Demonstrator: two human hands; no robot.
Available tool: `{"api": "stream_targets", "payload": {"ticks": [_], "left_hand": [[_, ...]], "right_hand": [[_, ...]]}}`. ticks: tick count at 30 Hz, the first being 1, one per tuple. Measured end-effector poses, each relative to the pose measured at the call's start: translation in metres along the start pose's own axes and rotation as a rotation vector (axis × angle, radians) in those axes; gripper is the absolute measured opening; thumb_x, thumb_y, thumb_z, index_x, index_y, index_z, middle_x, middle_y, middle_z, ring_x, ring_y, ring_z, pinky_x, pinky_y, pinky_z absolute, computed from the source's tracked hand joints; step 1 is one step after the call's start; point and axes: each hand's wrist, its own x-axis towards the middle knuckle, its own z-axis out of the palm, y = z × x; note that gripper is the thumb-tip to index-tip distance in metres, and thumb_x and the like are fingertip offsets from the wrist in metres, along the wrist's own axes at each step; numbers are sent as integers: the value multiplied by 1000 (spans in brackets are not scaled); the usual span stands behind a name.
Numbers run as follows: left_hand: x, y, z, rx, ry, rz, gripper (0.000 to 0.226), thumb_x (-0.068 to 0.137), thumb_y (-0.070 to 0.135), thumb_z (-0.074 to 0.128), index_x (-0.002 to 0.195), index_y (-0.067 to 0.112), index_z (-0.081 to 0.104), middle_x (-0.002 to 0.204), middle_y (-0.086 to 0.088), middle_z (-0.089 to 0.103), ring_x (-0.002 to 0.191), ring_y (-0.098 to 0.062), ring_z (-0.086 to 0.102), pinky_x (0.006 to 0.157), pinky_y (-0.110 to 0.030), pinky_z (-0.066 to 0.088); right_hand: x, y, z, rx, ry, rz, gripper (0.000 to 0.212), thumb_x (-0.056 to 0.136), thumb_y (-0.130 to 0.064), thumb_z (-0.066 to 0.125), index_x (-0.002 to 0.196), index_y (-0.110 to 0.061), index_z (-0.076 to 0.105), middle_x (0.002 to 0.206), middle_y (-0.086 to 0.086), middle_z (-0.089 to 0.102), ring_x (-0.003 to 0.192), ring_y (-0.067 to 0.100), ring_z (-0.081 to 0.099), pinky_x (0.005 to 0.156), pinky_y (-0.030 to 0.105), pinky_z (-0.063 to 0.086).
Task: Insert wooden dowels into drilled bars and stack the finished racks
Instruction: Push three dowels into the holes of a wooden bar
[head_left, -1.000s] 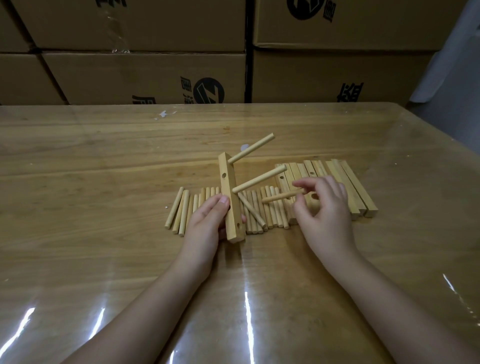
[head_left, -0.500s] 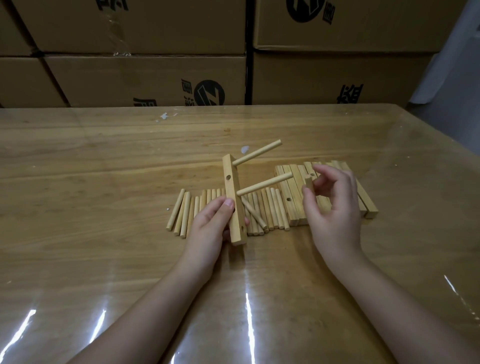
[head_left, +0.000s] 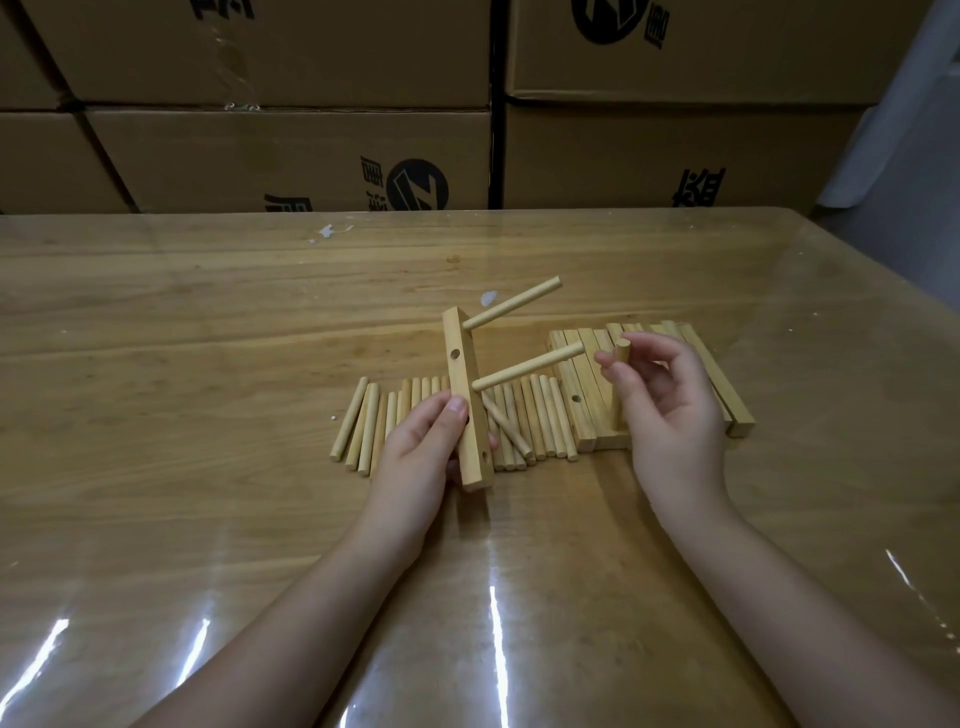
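- Left hand (head_left: 421, 447) grips the bar (head_left: 464, 384), running twelve to six; its two dowels (head_left: 527, 369) point two o'clock.
- Right hand (head_left: 667, 415) pinches a loose dowel (head_left: 621, 358), upright.

Location: small assembly workroom, storeroom type. Evidence: brown shipping cartons (head_left: 291, 156) with printed logos, stacked along far side; wooden counter (head_left: 208, 322) under glossy clear sheet (head_left: 857, 322); loose dowels (head_left: 540, 421) and drilled bars (head_left: 587, 374) laid out in batches.
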Motion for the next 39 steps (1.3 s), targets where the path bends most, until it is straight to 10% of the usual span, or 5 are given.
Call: {"api": "stream_targets", "payload": {"ticks": [6,14,39], "left_hand": [[0,-1,0,1,-6,3,26,92,32,47,96,17,68,73,-1,70,67,-10,64,59,-21,52],[0,1,2,-30,5,33,30,98,24,43,87,22,71,72,-3,69,62,-12,61,54,-23,50],[3,5,-3,-233,-25,41,33,85,17,54,115,3,55,98,-12,72,82,-21,71,61,-27,56]], "right_hand": [[-2,8,0,-218,-175,133,20,91,-15,56,104,-30,55,88,-10,68,88,-2,64,81,22,53],[-5,9,0,-477,-368,-294,30,86,-14,63,115,-20,65,74,-3,54,63,11,47,56,24,38],[-6,-4,4,-425,-415,-402,22,85,-19,62,104,-12,69,84,6,51,75,21,53,60,38,48]]}}
